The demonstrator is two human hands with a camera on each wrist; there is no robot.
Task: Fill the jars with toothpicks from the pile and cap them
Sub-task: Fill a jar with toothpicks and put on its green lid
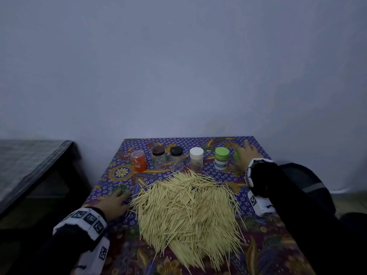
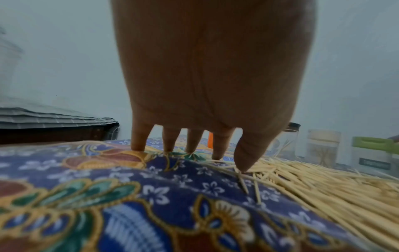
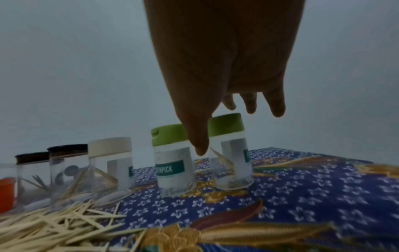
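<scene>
A big toothpick pile (image 1: 188, 211) lies mid-table on the patterned cloth (image 1: 123, 237). Behind it several capped jars stand in a row: orange (image 1: 139, 162), brown-capped (image 1: 158, 156), black-capped (image 1: 176, 156), white-capped (image 1: 196, 158) and two green-capped (image 1: 221, 158). My right hand (image 1: 243, 153) hovers over the rightmost green-capped jar (image 3: 231, 162), fingers spread above its cap and thumb (image 3: 200, 146) hanging down between the two green jars, not closed on it. My left hand (image 1: 121, 195) rests with straight fingers on the cloth at the pile's left edge, thumb (image 2: 244, 163) touching stray toothpicks.
A dark low bench with a grey mat (image 1: 29, 165) stands left of the table. A plain wall runs right behind the jar row. The jars hold only a few toothpicks each. Bare cloth (image 3: 323, 196) lies right of the jars.
</scene>
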